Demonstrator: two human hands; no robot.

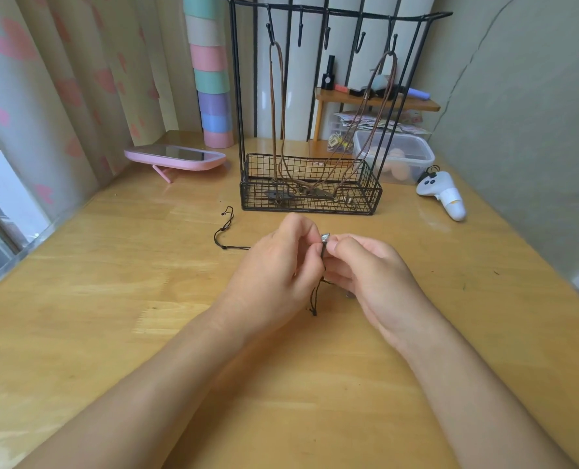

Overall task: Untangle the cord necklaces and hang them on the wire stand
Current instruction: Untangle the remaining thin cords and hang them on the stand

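Note:
A black wire stand (pixel 310 184) with a row of hooks and a mesh basket base sits at the back of the wooden table (pixel 112 299). Two brown cord necklaces (pixel 278 113) hang from its left and right hooks, their pendants lying in the basket. In front of the stand, my left hand (pixel 274 272) and my right hand (pixel 369 269) meet and together pinch a small metal pendant (pixel 325 239) on a black cord necklace (pixel 225 231). One end of that cord trails left across the table; a short knotted end dangles below my hands.
A pink mirror (pixel 176 157) stands at the back left beside a stack of pastel rings (pixel 213 79). A clear plastic box (pixel 396 157), a small wooden shelf (pixel 376 99) and a white controller (pixel 443 194) sit at the right.

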